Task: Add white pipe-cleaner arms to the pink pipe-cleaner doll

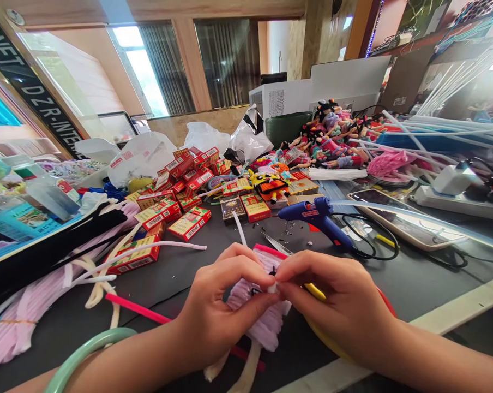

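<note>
My left hand [218,303] is closed in a pinch, thumb against forefinger, on a small white piece [272,287] with a thin black bit sticking up from it. From the other side, the fingertips of my right hand [336,292] pinch the same spot, so most of the piece is hidden. Directly beneath the fingers lies a pale lilac body of pipe cleaners [266,327], fuzzy and ribbed, with cream strands [246,368] hanging below it. Behind my hands a bright pink strip [270,251] and scissor blades [276,242] show; yellow handles are partly covered by my right hand.
A blue glue gun [318,218] lies beyond my right hand, near a phone [402,218] and a power strip [463,202]. Small red and yellow boxes [189,224] pile up ahead. Lilac pipe cleaners [29,322] lie left; finished dolls [340,136] heap at the back right.
</note>
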